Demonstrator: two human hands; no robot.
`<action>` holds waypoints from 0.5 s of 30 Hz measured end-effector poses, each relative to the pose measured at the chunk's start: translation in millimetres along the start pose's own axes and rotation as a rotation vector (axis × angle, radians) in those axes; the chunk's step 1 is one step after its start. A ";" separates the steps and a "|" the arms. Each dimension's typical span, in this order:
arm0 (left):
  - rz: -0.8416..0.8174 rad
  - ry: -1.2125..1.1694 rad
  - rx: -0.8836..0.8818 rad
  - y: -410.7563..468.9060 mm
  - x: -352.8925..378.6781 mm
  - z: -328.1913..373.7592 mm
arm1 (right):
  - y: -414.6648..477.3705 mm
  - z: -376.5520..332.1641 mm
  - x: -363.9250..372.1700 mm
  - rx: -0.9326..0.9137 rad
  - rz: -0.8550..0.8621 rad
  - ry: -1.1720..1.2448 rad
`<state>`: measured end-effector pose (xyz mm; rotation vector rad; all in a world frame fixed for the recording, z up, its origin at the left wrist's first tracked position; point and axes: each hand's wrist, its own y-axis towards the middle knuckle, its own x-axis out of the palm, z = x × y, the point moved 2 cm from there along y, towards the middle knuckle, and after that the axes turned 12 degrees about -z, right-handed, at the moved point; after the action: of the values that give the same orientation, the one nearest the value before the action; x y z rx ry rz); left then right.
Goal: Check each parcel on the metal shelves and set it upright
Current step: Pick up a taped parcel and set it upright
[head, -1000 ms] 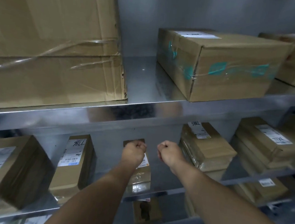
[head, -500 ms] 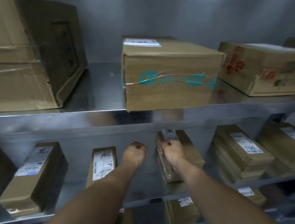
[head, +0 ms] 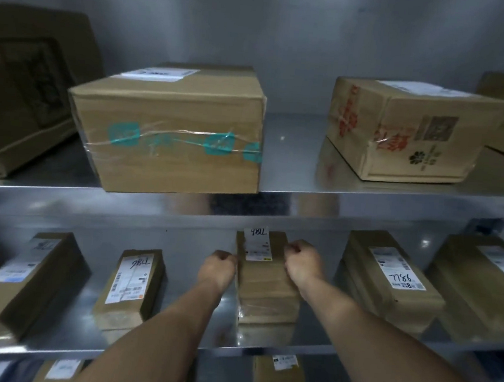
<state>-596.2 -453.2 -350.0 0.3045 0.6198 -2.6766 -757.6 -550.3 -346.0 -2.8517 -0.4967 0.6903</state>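
Note:
A flat brown parcel (head: pixel 262 286) with a white label marked 7786 lies on the middle metal shelf (head: pixel 170 346), its long side pointing away from me. My left hand (head: pixel 218 268) is a closed fist, its knuckles against the parcel's left edge. My right hand (head: pixel 302 263) is also a fist, set against the upper right edge. Neither hand's fingers wrap round the parcel. Other labelled parcels lie flat on the same shelf: one to the left (head: pixel 131 287), one far left (head: pixel 23 283), two to the right (head: pixel 389 279) (head: pixel 483 281).
The upper shelf (head: pixel 366 191) carries a box with teal tape (head: pixel 171 129), a box with red print (head: pixel 408 131), a big dark carton (head: pixel 25 85) at left and another box at the right edge. More parcels (head: pixel 281 379) sit on the shelf below.
The view has swung right and downward. Both fists have moved from open shelf space to either side of the middle parcel, left fist now touching its left edge.

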 end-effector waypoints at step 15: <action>-0.205 -0.425 -0.157 -12.0 22.4 -2.1 | 37.3 70.4 3.9 0.300 -0.234 0.368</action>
<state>-621.0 -449.1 -353.7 -0.3811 0.7476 -2.7351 -777.0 -577.9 -418.3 -2.5018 -0.5943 0.1735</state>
